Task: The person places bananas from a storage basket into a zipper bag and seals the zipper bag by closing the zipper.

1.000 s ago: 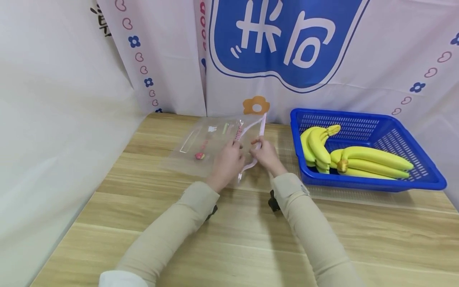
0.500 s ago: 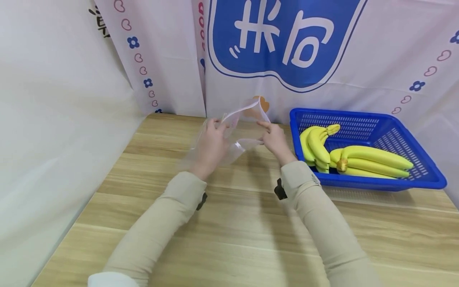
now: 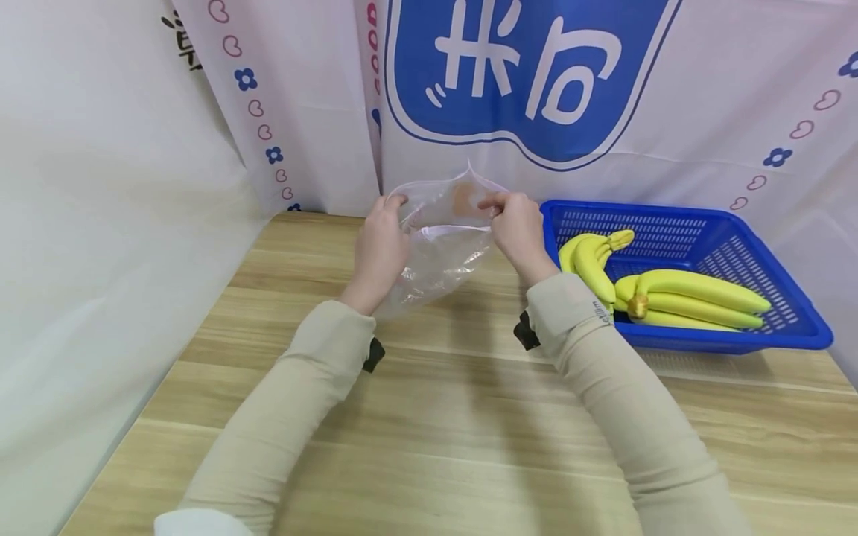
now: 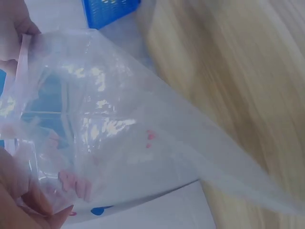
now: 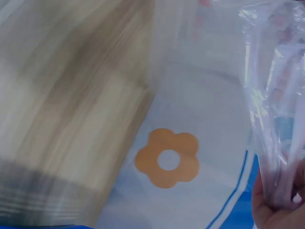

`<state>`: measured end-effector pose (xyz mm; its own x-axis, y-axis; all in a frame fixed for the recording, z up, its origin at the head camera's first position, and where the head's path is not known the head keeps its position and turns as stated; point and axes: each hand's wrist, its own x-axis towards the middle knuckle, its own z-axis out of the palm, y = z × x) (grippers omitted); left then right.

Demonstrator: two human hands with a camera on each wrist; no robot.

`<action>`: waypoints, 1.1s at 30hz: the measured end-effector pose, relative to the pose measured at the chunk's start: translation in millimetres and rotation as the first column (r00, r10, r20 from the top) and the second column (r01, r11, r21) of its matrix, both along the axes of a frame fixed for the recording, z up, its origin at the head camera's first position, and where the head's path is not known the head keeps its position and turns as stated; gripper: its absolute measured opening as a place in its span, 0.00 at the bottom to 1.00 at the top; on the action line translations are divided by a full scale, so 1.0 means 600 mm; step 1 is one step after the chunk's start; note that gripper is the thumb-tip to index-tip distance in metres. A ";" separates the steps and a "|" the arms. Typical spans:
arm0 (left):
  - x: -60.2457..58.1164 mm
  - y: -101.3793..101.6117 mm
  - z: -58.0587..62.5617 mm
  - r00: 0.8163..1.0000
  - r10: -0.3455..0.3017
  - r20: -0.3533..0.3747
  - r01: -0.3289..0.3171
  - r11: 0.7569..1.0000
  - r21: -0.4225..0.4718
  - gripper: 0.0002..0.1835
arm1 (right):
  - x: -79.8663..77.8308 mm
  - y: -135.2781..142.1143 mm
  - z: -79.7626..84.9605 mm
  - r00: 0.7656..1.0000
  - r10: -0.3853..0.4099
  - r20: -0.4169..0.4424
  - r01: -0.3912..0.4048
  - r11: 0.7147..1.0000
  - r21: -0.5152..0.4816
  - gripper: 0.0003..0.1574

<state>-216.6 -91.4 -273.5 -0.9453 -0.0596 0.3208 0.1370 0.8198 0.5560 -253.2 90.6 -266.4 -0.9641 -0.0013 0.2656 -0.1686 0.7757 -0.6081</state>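
A clear plastic zip bag (image 3: pixel 439 260) with a whitish edge strip hangs between both hands in the head view, its mouth spread wide and facing up. My left hand (image 3: pixel 380 249) grips the left side of the mouth, thumb toward the inside. On the opposite side, my right hand (image 3: pixel 519 231) pinches the rim. Through the left wrist view, the bag (image 4: pixel 119 109) stretches from the fingers and tapers to a corner over the table; small pink prints show on it. The right wrist view catches the right hand (image 5: pixel 281 202) holding the gathered bag edge.
To the right stands a blue plastic basket (image 3: pixel 731 342) with bunches of bananas (image 3: pixel 704 294) in it, close beside the right hand. A wood-grain table (image 3: pixel 429 447) lies below. Behind it hangs a white printed cloth (image 3: pixel 322 112), with another white sheet on the left.
Both hands have risen and moved apart, lifting the bag off its flat position on the table and pulling its mouth wide. The basket and bananas have stayed put.
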 end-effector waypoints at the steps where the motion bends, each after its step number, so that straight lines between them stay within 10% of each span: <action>1: -0.001 -0.001 0.003 1.000 0.005 0.000 -0.005 0.999 0.033 0.24 | 0.001 -0.001 0.005 1.000 0.017 0.015 -0.017 1.000 -0.008 0.21; 11: -0.012 -0.013 0.014 1.000 -0.016 -0.020 0.020 0.973 0.230 0.16 | 0.004 0.010 0.050 0.989 0.127 0.071 -0.134 0.986 0.103 0.18; 23: -0.013 -0.025 0.042 0.996 0.036 0.087 -0.018 0.979 -0.201 0.21 | 0.014 0.008 0.076 0.986 0.021 0.165 -0.101 0.865 0.492 0.18; 33: -0.021 -0.038 0.075 0.915 -0.100 0.390 0.117 0.993 -0.020 0.38 | 0.017 -0.005 0.087 0.979 0.025 0.204 -0.131 0.842 0.524 0.28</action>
<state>-229.2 -114.5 -228.8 -0.9958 0.0563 -0.0720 0.0076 0.8356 0.5492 -242.8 87.8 -214.3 -0.9855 -0.1682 0.0220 -0.1696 0.9768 -0.1308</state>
